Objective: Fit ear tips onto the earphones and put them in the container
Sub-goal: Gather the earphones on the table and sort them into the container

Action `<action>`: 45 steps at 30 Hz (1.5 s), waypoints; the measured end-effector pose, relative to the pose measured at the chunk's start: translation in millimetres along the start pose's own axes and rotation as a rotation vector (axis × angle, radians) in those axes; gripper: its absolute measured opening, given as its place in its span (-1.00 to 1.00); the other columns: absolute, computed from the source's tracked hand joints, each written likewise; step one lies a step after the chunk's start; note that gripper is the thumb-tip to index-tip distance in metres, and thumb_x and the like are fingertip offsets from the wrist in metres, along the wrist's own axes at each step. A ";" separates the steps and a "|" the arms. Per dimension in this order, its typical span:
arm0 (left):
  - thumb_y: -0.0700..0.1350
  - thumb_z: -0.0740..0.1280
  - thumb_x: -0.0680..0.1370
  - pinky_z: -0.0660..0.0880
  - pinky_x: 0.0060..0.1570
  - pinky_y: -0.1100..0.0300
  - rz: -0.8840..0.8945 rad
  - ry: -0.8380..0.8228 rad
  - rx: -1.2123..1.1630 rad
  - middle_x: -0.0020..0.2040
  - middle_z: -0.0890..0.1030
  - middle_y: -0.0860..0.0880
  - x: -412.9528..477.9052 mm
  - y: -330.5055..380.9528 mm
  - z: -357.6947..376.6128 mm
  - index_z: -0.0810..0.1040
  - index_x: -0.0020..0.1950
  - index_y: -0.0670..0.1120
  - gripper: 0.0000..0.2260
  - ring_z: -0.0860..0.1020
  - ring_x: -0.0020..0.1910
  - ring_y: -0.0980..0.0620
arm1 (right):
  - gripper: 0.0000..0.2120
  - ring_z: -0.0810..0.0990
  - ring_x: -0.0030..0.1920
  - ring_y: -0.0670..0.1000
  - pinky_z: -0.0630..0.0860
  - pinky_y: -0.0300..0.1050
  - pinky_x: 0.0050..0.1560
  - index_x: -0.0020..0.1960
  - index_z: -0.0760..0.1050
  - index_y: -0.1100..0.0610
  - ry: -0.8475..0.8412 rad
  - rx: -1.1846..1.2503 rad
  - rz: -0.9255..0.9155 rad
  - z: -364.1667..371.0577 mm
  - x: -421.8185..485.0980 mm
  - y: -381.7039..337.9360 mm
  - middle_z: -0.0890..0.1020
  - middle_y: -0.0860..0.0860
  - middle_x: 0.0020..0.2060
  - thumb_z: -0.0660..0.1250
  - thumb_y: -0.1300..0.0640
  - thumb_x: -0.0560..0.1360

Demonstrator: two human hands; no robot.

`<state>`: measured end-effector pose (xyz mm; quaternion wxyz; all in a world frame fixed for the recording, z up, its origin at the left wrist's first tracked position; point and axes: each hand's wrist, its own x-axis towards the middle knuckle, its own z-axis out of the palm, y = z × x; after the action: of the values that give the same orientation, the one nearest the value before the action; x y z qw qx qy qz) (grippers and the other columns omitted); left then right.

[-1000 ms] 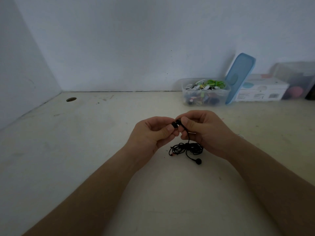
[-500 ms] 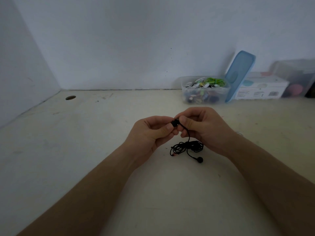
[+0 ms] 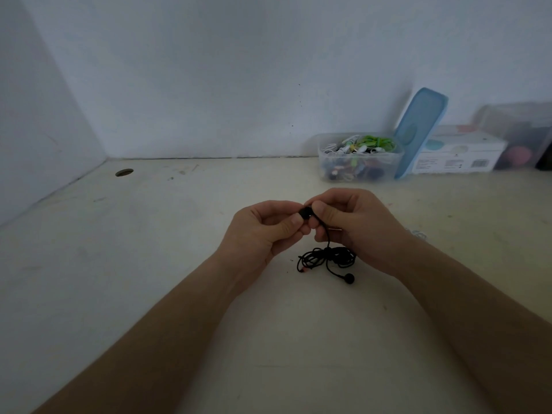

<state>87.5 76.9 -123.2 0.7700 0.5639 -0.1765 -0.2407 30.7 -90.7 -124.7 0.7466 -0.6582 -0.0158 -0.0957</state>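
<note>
Two hands met at frame centre above the counter (image 3: 149, 264). The left hand (image 3: 263, 231) and the right hand (image 3: 355, 225) both pinched one black earbud (image 3: 305, 212) between curled fingers (image 3: 325, 215). Its cable (image 3: 328, 258) hung to a coil on the counter, with the second earbud (image 3: 349, 278) just beside the coil. The open container (image 3: 358, 168) of earphones stood at upper right, with the blue lid (image 3: 421, 130) leaning against it.

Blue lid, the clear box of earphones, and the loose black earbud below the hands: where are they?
blue lid (image 3: 421, 132), head view, middle of its flat face.
clear box (image 3: 358, 172), head view, its front wall.
loose black earbud (image 3: 349, 278), head view, its round end.
</note>
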 end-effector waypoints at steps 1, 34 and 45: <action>-0.26 0.42 0.37 0.60 -0.15 0.29 0.002 -0.001 0.001 -0.16 0.69 -0.18 -0.6 0.2 -0.2 0.64 0.01 -0.23 -0.78 0.67 -0.20 0.02 | -0.90 0.55 -0.36 0.01 0.58 -0.18 -0.24 -0.09 0.63 0.23 -0.004 0.024 0.018 0.3 -0.2 -0.1 0.64 0.11 -0.34 0.35 0.23 0.51; -0.30 0.40 0.48 0.59 -0.15 0.25 0.095 0.026 0.137 -0.18 0.69 -0.16 0.1 -1.4 0.1 0.63 -0.01 -0.21 -0.89 0.66 -0.19 0.01 | -0.89 0.59 -0.32 0.01 0.59 -0.17 -0.19 -0.02 0.64 0.26 0.019 -0.119 -0.054 -2.6 1.1 0.0 0.65 0.07 -0.31 0.33 0.27 0.55; -0.28 0.40 0.53 0.63 -0.09 0.16 0.224 0.055 0.324 -0.14 0.71 -0.18 -1.0 3.8 3.8 0.64 0.02 -0.21 -0.91 0.69 -0.16 -0.06 | -0.86 0.60 -0.29 0.01 0.58 -0.12 -0.19 0.01 0.64 0.24 0.051 -0.222 -0.064 -5.8 0.8 -5.0 0.66 0.06 -0.31 0.34 0.20 0.57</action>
<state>85.3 75.4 -118.5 0.6958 0.6635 -0.2536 -0.1065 30.1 -97.0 -120.5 0.6657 -0.7334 -0.0071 -0.1374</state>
